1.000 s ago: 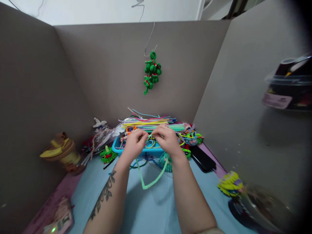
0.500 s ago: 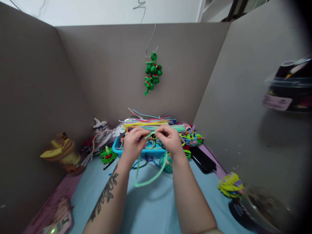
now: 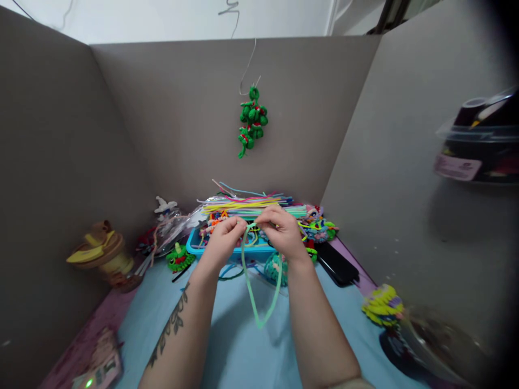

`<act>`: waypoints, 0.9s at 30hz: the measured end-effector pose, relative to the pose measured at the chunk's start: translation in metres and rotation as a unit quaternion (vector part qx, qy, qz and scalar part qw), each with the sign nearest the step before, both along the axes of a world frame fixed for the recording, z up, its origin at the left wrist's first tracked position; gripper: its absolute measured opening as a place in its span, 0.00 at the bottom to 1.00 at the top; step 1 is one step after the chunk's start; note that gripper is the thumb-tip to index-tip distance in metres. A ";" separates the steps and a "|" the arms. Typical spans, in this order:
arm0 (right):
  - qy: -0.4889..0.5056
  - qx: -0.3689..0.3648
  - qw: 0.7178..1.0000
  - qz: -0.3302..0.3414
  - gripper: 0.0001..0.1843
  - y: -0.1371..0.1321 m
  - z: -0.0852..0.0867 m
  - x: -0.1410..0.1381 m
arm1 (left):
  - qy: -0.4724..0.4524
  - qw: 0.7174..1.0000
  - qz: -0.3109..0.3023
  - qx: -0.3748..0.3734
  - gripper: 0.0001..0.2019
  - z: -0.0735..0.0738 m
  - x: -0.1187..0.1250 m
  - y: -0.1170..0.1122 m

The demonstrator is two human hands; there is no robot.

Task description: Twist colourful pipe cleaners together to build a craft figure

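A mint green pipe cleaner [image 3: 250, 294] hangs in a long loop between my hands, its lower bend pointing down over the blue cloth. My left hand [image 3: 227, 237] pinches it near one end with thumb and fingers. Close beside it, my right hand [image 3: 280, 229] grips another part of the same pipe cleaner, and a short stretch bridges the two. Behind the hands stands a blue tray [image 3: 253, 255] holding many coloured pieces. A bundle of straight pipe cleaners [image 3: 243, 206] lies across the tray's back.
A green and red figure [image 3: 179, 258] sits left of the tray, and a black phone [image 3: 337, 265] lies right. Green figures [image 3: 253, 116] hang on the back wall. A yellow fuzzy piece [image 3: 382, 306] and a clear tub [image 3: 441, 346] stand at front right.
My left hand has shifted its hold on the pipe cleaner. The hanging loop has swung right and narrowed from a round curve to a pointed one.
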State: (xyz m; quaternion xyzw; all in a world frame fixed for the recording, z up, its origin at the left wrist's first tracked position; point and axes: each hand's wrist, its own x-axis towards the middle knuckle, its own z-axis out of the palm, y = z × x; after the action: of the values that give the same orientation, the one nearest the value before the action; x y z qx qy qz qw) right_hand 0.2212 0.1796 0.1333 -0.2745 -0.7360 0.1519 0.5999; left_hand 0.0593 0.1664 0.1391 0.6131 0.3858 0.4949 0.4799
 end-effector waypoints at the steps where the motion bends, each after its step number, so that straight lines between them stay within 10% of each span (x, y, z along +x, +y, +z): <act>1: -0.003 0.006 1.000 -0.004 0.09 -0.001 0.000 -0.001 | -0.042 0.997 -0.031 -0.053 0.12 0.000 0.000 0.001; 6: 0.003 0.032 0.999 -0.027 0.08 -0.003 0.000 -0.005 | -0.091 0.982 -0.092 -0.141 0.12 -0.003 0.004 0.003; 10: 0.033 0.006 0.998 -0.056 0.07 -0.004 0.002 -0.004 | 0.000 0.994 0.082 0.076 0.10 -0.004 0.005 0.002; 14: 0.042 -0.035 0.996 -0.066 0.08 -0.005 0.004 -0.002 | 0.223 0.870 0.220 0.380 0.13 -0.007 -0.001 0.002; 18: 0.038 -0.053 0.996 -0.053 0.08 -0.007 0.005 -0.007 | 0.328 0.777 0.250 0.476 0.09 -0.014 -0.003 0.004; 27: 0.023 -0.060 0.996 -0.058 0.07 -0.008 0.006 -0.005 | 0.291 0.768 0.251 0.512 0.12 -0.023 -0.006 0.005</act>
State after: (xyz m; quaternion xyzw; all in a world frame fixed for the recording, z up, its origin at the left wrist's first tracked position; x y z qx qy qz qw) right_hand 0.2162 0.1717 0.1395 -0.3486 -0.6947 0.1667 0.6067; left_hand 0.0531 0.1714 0.1160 0.7642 0.3367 0.5193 -0.1814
